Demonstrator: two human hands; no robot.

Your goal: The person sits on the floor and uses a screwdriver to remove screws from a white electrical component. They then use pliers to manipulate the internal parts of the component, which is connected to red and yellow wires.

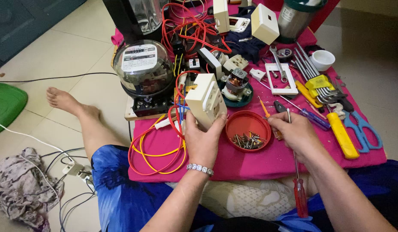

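Gripping a cream switch box (206,101) from below, the left hand (203,139) holds it tilted upright above the pink cloth (250,161), fingers wrapped closed around its lower end; red, blue and yellow wires (158,148) trail from the box's left side and loop on the cloth. Just right of the box lies a round red lid (248,130), used as a dish and holding a small heap of metal screws (249,140). Right of the lid, the right hand (295,131) rests on the cloth, curled shut about a long red-handled screwdriver (297,180), whose handle points toward the person's lap. Behind the box stand a glass-domed electric meter (143,66) and a small motor (236,83). Farther right of the lid lie hex keys (315,75), a yellow-handled tool (341,135) and blue scissors (362,131); a small white cup (322,59), contents not visible, sits beyond them.
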